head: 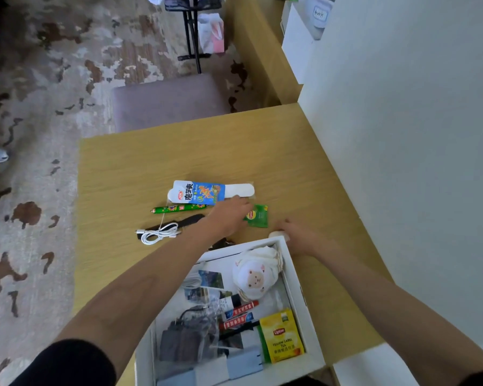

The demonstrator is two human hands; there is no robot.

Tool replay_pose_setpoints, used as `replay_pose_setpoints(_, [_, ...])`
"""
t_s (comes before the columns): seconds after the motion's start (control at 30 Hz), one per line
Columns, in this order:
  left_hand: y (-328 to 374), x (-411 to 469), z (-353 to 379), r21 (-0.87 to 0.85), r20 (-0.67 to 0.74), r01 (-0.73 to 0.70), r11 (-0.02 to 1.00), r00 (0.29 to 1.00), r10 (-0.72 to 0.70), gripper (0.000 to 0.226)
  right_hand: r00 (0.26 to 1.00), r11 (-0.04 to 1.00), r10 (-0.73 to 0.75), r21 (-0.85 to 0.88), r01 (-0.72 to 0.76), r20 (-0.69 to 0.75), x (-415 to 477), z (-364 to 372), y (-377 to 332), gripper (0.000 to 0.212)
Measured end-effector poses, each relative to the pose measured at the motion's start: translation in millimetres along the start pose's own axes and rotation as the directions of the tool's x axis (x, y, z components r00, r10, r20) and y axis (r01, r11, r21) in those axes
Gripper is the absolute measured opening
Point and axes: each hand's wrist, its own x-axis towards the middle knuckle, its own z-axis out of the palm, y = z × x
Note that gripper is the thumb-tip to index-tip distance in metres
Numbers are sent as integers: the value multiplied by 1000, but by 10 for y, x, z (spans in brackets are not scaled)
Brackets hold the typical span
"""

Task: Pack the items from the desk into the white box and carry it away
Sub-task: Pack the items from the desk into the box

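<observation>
Stage: packing is under way; the carry-off has not begun.
Box: the white box (299, 296) stands open on the counter (129, 168), on the person's side of both grips.
Already packed: a plush sheep toy (255, 274), a yellow tea packet (282, 335), red-labelled markers (240, 316), photos (209, 280) and a dark pouch (184, 341) in clear wrap lie inside.
Left grip (230, 215): reaches past the box's far rim with fingers stretched flat, holding nothing.
Right grip (296, 235): at the box's far right corner, fingers curled beside a small pale object (275, 234); whether it holds it cannot be told.
Left to pack: a green tea sachet (258, 215) between the two grips; a blue snack packet (198, 193) just beyond the left grip; a green sausage stick (179, 209), black comb (183, 222) and white cable (159, 232) to its left.
Judgement: roughly half done; at least five items remain, then the lift.
</observation>
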Motion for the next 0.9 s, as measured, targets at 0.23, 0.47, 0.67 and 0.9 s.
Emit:
replay_pose_setpoints(0.23, [49, 221, 198, -26, 44, 70, 997, 997, -69, 64, 980, 981, 154, 137, -136, -129, -76, 95, 201, 52])
replay_pose_setpoints(0.47, [94, 255, 143, -78, 90, 192, 978, 979, -185, 61, 951, 838, 193, 544, -32, -241, -511, -225, 107, 50])
replay_pose_setpoints(0.67, [149, 292, 78, 171, 0, 8, 985, 1000, -9, 26, 937, 816, 173, 576, 36, -303, -781, -367, 16, 47])
replay_pose_setpoints(0.9, [68, -17, -61, -391, -153, 240, 889, 935, -320, 19, 926, 812, 18, 545, 207, -378, -1157, -469, -256, 48])
